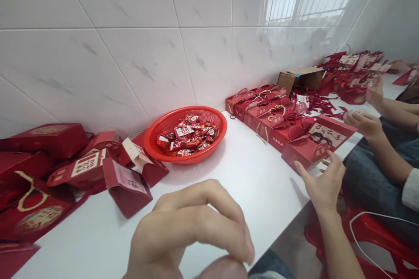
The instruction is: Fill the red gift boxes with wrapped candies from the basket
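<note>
My left hand (193, 222) is close to the camera above the white table (235, 178). Its fingers are loosely bent towards the thumb, with gaps between them and nothing visible inside. At the table's right edge, my right hand (324, 183) spans the near end of a red gift box (301, 150), thumb on one side and fingers on the other. That box stands at the front end of a block of similar red gift boxes (258, 111) with cord handles. A red plastic basket (152, 137) holding wrapped sweets (190, 137) lies beyond my left hand.
Red boxes (59, 139) lie jumbled at left, one small box (129, 187) nearest. A tiled wall (137, 65) backs the table. At right are a cardboard box (301, 78), more red packaging (356, 69), another person's hands (366, 124) and a red stool (376, 226).
</note>
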A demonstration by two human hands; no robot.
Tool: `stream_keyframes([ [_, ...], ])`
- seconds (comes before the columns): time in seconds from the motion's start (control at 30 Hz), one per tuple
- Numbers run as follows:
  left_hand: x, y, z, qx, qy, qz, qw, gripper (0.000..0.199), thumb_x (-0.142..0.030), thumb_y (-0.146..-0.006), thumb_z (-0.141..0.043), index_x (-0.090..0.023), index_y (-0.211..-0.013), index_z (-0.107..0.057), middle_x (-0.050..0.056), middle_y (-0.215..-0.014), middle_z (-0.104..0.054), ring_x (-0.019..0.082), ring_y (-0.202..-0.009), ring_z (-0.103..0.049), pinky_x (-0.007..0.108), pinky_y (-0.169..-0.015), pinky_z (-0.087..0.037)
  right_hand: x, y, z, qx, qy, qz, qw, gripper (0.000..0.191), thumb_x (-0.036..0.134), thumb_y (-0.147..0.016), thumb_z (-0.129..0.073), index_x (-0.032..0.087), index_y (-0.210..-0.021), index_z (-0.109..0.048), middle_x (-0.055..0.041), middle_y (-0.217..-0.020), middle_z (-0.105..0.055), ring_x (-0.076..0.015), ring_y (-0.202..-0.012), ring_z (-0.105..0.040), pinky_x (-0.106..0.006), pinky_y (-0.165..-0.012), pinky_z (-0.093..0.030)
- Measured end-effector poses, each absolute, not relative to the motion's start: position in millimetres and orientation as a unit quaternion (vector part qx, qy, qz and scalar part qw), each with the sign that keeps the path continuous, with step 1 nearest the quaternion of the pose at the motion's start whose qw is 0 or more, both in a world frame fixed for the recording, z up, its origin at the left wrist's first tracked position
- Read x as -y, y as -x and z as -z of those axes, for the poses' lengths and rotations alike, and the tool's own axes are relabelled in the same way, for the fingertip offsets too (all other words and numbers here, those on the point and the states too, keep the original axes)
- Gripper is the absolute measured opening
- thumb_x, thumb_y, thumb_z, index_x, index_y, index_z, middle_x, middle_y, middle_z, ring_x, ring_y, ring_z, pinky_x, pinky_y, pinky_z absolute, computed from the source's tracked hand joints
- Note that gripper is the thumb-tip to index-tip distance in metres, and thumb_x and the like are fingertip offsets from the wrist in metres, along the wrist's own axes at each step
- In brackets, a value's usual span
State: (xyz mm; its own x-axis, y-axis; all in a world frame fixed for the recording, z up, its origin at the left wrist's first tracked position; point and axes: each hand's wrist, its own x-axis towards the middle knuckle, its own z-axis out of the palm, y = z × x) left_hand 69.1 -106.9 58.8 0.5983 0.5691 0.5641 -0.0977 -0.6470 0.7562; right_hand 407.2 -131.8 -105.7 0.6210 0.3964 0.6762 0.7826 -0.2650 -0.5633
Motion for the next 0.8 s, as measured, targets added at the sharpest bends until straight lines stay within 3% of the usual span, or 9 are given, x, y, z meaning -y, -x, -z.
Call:
stream_keyframes([
  [0.1,104.8,-59.1,-56.0,-0.179,-0.804,-0.420,0.381,0.009,-0.034,-0.089,-0.065,-0.029,-0.089,-0.073,0.004,-0.073,-0.067,0.021,-0.069,-0.065,0.035,-0.063,-0.057,130.7,-406.9,111.8,0.375,0.776,0.185,0.472,0.090,0.061,-0.077,-0.066,0.003,-0.141,-0.041,-0.0264,-0.126,-0.052,-0.0382,-0.110,-0.054,-0.058,-0.092,-0.048],
  [0.2,100.9,-48.8,-54.8,-0.199,-0.829,-0.387,0.352,0.012,-0.022,-0.088,-0.065,-0.029,-0.096,-0.072,0.003,-0.082,-0.070,0.019,-0.075,-0.067,0.031,-0.067,-0.057,129.3,-414.4,117.5,0.369,0.781,0.172,0.474,0.092,0.061,-0.075,-0.065,0.002,-0.140,-0.041,-0.0268,-0.124,-0.053,-0.0426,-0.112,-0.052,-0.064,-0.096,-0.043],
  [0.4,85.4,-11.9,-49.0,-0.219,-0.926,-0.221,0.215,0.024,-0.018,-0.092,-0.059,-0.025,-0.111,-0.071,0.006,-0.100,-0.074,0.019,-0.088,-0.070,0.028,-0.080,-0.056,117.1,-437.5,121.7,0.340,0.800,0.150,0.471,0.088,0.054,-0.073,-0.068,0.006,-0.142,-0.042,-0.0285,-0.125,-0.055,-0.0516,-0.120,-0.050,-0.068,-0.103,-0.037],
  [0.53,67.6,35.9,-51.0,-0.359,-0.882,-0.282,0.113,0.019,-0.023,-0.093,-0.059,-0.026,-0.107,-0.071,0.003,-0.104,-0.074,0.020,-0.097,-0.069,0.029,-0.087,-0.055,110.2,-441.1,118.6,0.317,0.812,0.140,0.470,0.097,0.051,-0.065,-0.075,0.004,-0.143,-0.043,-0.0328,-0.124,-0.055,-0.0564,-0.121,-0.048,-0.073,-0.100,-0.036],
  [0.67,43.5,77.5,-51.7,-0.520,-0.767,-0.375,0.016,0.016,-0.034,-0.093,-0.057,-0.026,-0.101,-0.070,-0.003,-0.108,-0.072,0.022,-0.105,-0.066,0.034,-0.094,-0.053,111.3,-426.1,113.6,0.351,0.764,0.223,0.493,0.091,0.048,-0.073,-0.074,0.016,-0.150,-0.038,-0.0279,-0.141,-0.046,-0.0544,-0.132,-0.039,-0.074,-0.105,-0.032],
  [0.8,19.2,98.3,-44.9,-0.622,-0.706,-0.337,0.021,0.029,-0.038,-0.092,-0.051,-0.024,-0.110,-0.069,0.001,-0.121,-0.069,0.028,-0.116,-0.062,0.039,-0.098,-0.052,109.4,-404.1,109.0,0.388,0.701,0.293,0.521,0.080,0.036,-0.074,-0.076,0.018,-0.145,-0.045,-0.0246,-0.138,-0.050,-0.0519,-0.129,-0.046,-0.072,-0.101,-0.041],
])
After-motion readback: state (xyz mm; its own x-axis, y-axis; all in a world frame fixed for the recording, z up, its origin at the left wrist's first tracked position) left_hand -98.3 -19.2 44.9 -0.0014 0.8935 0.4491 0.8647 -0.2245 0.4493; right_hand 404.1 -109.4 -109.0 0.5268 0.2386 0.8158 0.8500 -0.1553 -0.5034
